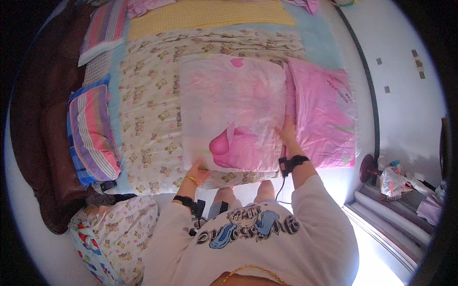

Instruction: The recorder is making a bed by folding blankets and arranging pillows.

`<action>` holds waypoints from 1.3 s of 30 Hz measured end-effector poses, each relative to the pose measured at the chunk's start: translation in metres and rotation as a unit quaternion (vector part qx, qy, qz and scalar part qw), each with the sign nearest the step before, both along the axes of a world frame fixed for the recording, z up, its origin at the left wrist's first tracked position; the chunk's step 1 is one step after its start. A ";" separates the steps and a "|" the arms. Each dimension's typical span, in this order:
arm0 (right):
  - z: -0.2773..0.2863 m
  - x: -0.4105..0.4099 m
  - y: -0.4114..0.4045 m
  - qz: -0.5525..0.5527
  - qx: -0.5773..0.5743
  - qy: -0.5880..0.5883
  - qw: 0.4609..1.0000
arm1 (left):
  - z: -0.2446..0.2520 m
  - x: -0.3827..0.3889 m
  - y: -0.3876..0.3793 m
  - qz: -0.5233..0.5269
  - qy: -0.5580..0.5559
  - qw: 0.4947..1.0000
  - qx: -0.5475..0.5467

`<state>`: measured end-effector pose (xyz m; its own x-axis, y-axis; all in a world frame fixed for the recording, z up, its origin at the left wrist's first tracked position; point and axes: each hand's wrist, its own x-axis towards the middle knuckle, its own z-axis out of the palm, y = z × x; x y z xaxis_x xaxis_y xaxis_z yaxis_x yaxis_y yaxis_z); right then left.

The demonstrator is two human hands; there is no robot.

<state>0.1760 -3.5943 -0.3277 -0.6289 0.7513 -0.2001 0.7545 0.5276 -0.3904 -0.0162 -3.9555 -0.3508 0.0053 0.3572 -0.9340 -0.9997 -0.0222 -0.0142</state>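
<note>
A folded pale pink quilt (234,107) with a darker pink printed motif lies on the bed, over a cream sheet (150,107) printed with teddy bears. At its lower left corner rests my left hand (201,172), its fingertips partly hidden against the fabric. My right hand (287,133) touches the quilt's right edge, beside a second folded pink quilt (323,118) that bears printed writing. Whether either hand grips the cloth cannot be told.
Striped pillows (94,132) lie along the left, near a dark brown headboard (53,125). A yellow checked cloth (214,16) covers the far part. Bear-print bedding (125,228) is at lower left. Plastic bags (393,180) sit near the window ledge at right.
</note>
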 end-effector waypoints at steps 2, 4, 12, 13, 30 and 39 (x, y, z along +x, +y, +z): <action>0.012 0.002 -0.049 0.085 -0.005 -0.012 0.996 | -0.007 0.003 0.014 0.024 0.048 0.997 -0.056; 0.026 0.019 -0.080 0.069 0.005 -0.051 0.996 | 0.022 0.008 0.052 0.018 0.098 0.950 -0.295; 0.035 0.069 -0.047 0.090 0.019 0.004 0.996 | 0.065 0.017 0.054 0.153 0.213 0.963 0.056; 0.033 0.081 -0.032 0.041 -0.013 0.063 0.997 | 0.075 0.015 0.059 0.142 0.264 0.952 0.053; 0.164 0.358 0.137 -0.337 -0.399 0.506 0.686 | 0.315 0.331 0.423 -0.615 0.674 0.167 0.373; 0.100 0.451 0.198 -0.437 -0.305 0.334 0.777 | 0.214 0.306 0.430 -0.744 0.391 0.400 0.366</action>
